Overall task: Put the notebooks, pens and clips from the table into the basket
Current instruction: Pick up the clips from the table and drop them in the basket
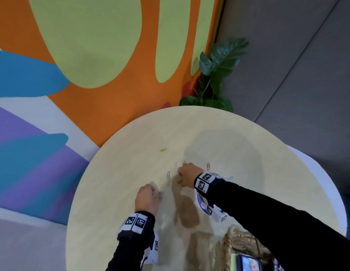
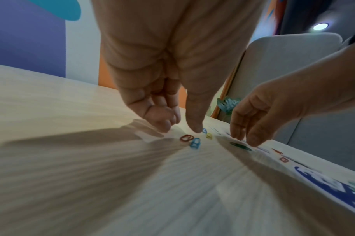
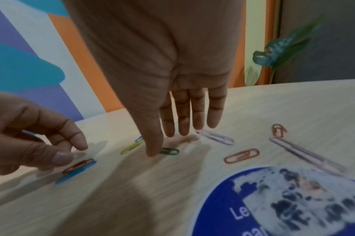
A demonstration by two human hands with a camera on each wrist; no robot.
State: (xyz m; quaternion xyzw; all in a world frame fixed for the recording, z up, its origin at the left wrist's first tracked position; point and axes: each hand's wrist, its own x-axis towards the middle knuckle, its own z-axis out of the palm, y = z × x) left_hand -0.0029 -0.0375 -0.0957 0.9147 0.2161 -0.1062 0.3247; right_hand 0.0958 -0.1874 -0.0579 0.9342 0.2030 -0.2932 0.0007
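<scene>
Several coloured paper clips lie scattered on the round pale table point(image 1: 121, 173). My left hand point(image 2: 181, 128) hovers with fingers curled and thumb pointing down, just above a red clip point(image 2: 186, 138) and a blue clip point(image 2: 195, 143); it holds nothing that I can see. My right hand point(image 3: 162, 143) reaches down with straight fingers, its thumb tip touching the table beside a green clip point(image 3: 169, 151). A yellow clip point(image 3: 132, 146), lilac clips point(image 3: 214, 137) and orange clips point(image 3: 242, 155) lie around it. The woven basket point(image 1: 234, 237) stands at the near right edge.
A round blue sticker point(image 3: 273, 199) is stuck on the table under my right wrist. A lone yellow-green clip point(image 1: 163, 149) lies farther out. A leafy plant point(image 1: 215, 75) stands behind the table. Something with a picture cover point(image 1: 246, 263) lies in the basket.
</scene>
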